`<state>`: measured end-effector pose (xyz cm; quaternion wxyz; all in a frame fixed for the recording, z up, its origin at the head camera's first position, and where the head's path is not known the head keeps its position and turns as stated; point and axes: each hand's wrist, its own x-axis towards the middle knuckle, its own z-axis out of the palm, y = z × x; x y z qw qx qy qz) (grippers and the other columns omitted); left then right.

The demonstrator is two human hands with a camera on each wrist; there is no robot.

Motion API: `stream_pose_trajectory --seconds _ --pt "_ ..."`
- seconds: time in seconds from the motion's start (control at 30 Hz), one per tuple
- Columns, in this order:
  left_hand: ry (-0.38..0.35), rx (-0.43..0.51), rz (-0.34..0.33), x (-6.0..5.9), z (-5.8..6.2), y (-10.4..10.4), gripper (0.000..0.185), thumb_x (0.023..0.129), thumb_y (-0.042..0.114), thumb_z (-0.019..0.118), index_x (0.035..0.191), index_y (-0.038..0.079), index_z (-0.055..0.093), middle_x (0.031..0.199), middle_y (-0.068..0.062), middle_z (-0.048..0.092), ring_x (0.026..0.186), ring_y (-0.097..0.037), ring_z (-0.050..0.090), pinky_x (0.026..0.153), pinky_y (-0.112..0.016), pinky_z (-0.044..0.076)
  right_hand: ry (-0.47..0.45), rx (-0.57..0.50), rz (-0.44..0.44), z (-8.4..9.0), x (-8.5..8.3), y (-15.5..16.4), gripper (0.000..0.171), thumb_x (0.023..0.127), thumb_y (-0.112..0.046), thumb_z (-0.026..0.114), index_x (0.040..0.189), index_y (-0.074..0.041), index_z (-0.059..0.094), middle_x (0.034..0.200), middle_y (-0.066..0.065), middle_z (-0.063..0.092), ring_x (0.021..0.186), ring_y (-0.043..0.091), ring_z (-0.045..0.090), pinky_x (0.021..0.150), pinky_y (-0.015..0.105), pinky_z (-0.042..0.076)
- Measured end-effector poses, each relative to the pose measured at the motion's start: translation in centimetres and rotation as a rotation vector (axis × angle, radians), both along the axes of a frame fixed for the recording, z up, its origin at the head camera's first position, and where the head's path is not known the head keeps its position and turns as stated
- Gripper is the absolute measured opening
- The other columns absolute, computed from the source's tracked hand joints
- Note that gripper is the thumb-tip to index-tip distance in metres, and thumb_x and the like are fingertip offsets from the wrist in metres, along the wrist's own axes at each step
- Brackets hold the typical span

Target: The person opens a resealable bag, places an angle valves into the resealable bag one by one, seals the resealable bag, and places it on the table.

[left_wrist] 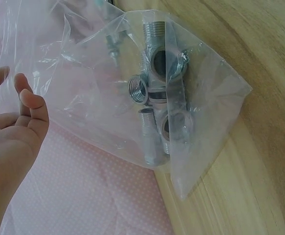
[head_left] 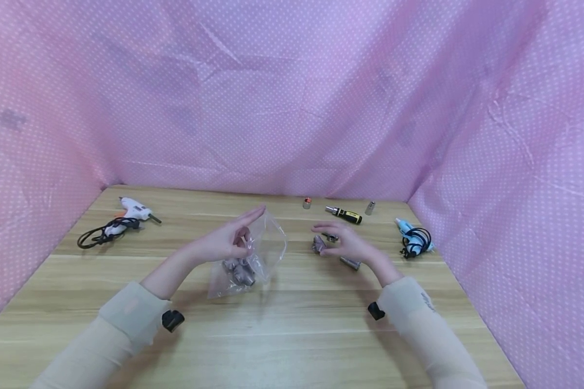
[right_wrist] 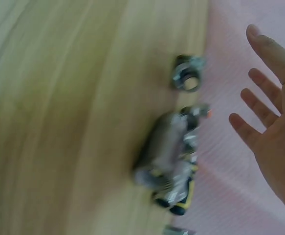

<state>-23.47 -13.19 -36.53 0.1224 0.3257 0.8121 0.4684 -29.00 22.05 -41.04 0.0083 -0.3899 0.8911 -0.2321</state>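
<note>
My left hand (head_left: 221, 242) holds a clear plastic bag (head_left: 272, 246) near its mouth, with the index finger stretched along the edge. Inside the bag lie several metal pipe fittings (left_wrist: 157, 93), some with threaded ends; the bag's lower part rests on the table. Over the right side, my right hand (head_left: 350, 244) hovers with spread fingers and nothing in its grasp. Close to those fingertips is a metal fitting (head_left: 318, 245), with another small fitting (head_left: 331, 236) behind it. A longer metal fitting (head_left: 350, 263) lies below the palm, blurred in the right wrist view.
Behind the right hand are a yellow-and-black screwdriver (head_left: 344, 214), a small metal piece with an orange-red top (head_left: 307, 203) and a metal cylinder (head_left: 370, 208). A white glue gun (head_left: 133, 209) lies far left, a light blue one (head_left: 409, 231) far right. Pink dotted cloth (head_left: 263, 108) surrounds the table.
</note>
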Motion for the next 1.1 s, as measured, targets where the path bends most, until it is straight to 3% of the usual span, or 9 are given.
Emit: stream_pose_trajectory --seconds 0.27,0.5,0.77,1.1 --pt "0.013 -0.02 0.005 0.1 0.0 0.0 0.097 0.076 0.001 0.066 0.153 0.017 0.01 0.141 -0.012 0.033 0.08 -0.02 0.052 0.062 -0.027 0.051 -0.039 0.048 0.029 -2.1 -1.7 0.9 0.062 0.077 -0.017 0.077 0.132 -0.004 0.054 0.14 0.019 0.045 0.132 0.038 0.036 0.11 0.056 0.025" --pt "0.009 -0.015 -0.001 0.2 0.0 0.0 0.096 0.076 0.001 0.066 0.153 0.016 0.01 0.143 -0.012 0.03 0.081 -0.02 0.052 0.062 -0.026 0.051 -0.098 0.101 0.005 -3.1 -2.9 1.2 0.06 0.079 -0.025 0.075 0.132 -0.007 0.054 0.141 0.015 0.046 0.136 0.042 0.028 0.107 0.065 0.018" --pt "0.037 -0.036 0.012 0.0 -0.1 -0.1 0.096 0.077 0.003 0.067 0.153 0.016 0.01 0.151 -0.011 0.022 0.082 -0.02 0.05 0.063 -0.027 0.052 -0.091 0.148 -0.019 -3.4 -3.6 0.9 0.049 0.08 -0.019 0.074 0.127 -0.012 0.06 0.134 0.013 0.053 0.135 0.039 0.031 0.11 0.056 0.024" --pt "0.04 -0.034 0.006 0.0 -0.1 0.0 0.097 0.077 0.005 0.068 0.153 0.018 0.009 0.153 -0.01 0.02 0.081 -0.019 0.051 0.062 -0.027 0.052 -0.082 0.127 -0.038 -3.2 -3.7 0.4 0.047 0.079 -0.022 0.076 0.123 -0.013 0.063 0.131 0.011 0.056 0.133 0.034 0.037 0.11 0.052 0.028"
